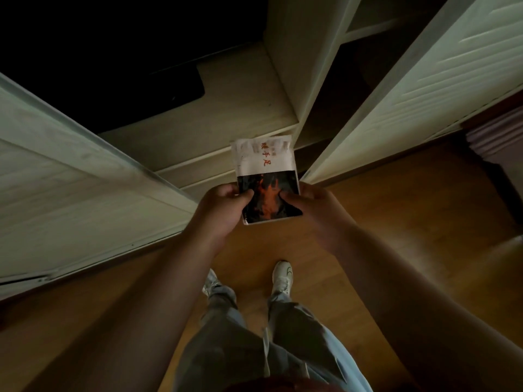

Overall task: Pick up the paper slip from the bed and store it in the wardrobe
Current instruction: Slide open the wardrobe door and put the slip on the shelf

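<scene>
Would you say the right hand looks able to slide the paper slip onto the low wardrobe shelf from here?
Probably yes: both doors stand open, the shelf lies bare just beyond the slip, and nothing blocks the right hand.

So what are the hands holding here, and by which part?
Both hands grip the paper slip by its dark lower end: the left hand on the left edge, the right hand on the right edge.

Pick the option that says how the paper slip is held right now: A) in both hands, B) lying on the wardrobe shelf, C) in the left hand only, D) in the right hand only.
A: the left hand and right hand each pinch a lower corner of the paper slip.
</scene>
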Motion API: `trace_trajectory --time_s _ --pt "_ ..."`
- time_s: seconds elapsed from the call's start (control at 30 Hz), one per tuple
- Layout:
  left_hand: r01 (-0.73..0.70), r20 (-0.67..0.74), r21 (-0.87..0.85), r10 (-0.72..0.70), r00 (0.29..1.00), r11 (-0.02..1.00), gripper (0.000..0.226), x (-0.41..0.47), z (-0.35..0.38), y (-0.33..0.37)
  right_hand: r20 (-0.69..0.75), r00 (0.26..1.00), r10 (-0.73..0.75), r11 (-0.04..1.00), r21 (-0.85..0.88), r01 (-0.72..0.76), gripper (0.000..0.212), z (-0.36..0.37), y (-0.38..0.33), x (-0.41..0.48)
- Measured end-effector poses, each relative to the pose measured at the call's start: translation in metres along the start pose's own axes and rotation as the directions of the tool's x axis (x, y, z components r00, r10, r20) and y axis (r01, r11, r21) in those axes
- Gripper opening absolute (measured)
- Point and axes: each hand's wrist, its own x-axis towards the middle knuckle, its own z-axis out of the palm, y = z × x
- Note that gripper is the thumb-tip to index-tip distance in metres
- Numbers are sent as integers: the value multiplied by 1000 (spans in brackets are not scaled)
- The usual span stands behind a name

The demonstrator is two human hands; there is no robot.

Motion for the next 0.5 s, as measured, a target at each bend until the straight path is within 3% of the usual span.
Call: trace_trajectory --time_s 0.1,0.2,0.37,0.5 --pt "-18 -24 40 19 1000 999 38 9 -1 -4 -19 1000 -15 1000 -22 14 28 -1 6 17" --pt "-40 -44 71 43 998 997 56 19 -1 -10 -92 995 -33 995 -92 24 30 -2 14 40" --pt "-78 -39 87 82 996 993 51 41 3 -18 -201 978 -59 960 -279 0 31 -12 32 85" --pt "-131 -49 -3 131 990 991 42 55 8 -17 -266 964 -15 931 -354 -84 29 -17 50 124"
